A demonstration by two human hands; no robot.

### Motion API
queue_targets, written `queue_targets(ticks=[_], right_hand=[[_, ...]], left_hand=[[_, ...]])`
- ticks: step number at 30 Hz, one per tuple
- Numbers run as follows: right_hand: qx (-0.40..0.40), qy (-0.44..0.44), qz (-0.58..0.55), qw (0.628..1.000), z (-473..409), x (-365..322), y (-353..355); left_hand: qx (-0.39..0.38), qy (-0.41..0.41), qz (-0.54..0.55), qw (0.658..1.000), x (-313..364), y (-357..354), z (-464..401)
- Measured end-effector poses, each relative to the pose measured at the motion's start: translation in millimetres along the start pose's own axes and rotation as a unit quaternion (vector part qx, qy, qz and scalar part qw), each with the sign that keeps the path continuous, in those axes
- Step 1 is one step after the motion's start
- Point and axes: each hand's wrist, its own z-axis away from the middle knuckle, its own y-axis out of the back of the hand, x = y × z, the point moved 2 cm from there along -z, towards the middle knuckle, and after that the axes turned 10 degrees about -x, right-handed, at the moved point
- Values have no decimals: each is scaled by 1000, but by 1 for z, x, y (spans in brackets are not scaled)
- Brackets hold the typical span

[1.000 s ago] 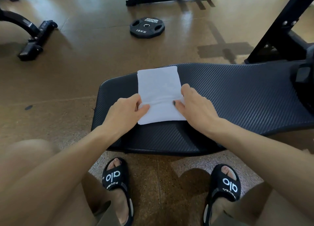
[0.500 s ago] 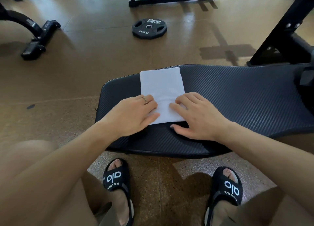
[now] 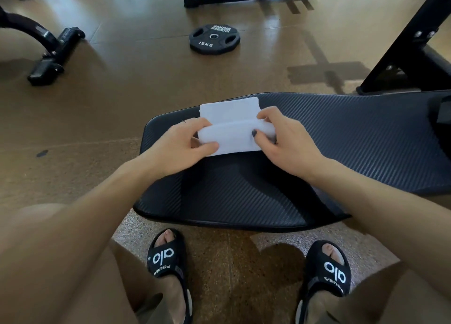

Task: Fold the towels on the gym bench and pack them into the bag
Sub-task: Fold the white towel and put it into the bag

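Both hands (image 3: 179,145) (image 3: 288,143) pinch towel (image 3: 231,121) on bench (image 3: 341,133)

bench (image 3: 341,138): right end cut by frame | towel (image 3: 231,114): side edges under fingers (image 3: 266,115)

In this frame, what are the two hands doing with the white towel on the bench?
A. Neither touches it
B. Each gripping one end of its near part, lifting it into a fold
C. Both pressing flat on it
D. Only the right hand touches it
B: the left hand and right hand each pinch an end of the towel, its near part raised off the bench.
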Motion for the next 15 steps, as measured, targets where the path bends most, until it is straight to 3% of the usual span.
queue_targets(ticks=[9, 15], right_hand=[[0, -95, -81, 992, -39, 17, -10], [-2, -111, -6, 994, -42, 13, -24]], left_hand=[[63, 122, 95, 986, -13, -2, -23], [76, 153, 67, 983, -16, -6, -32]])
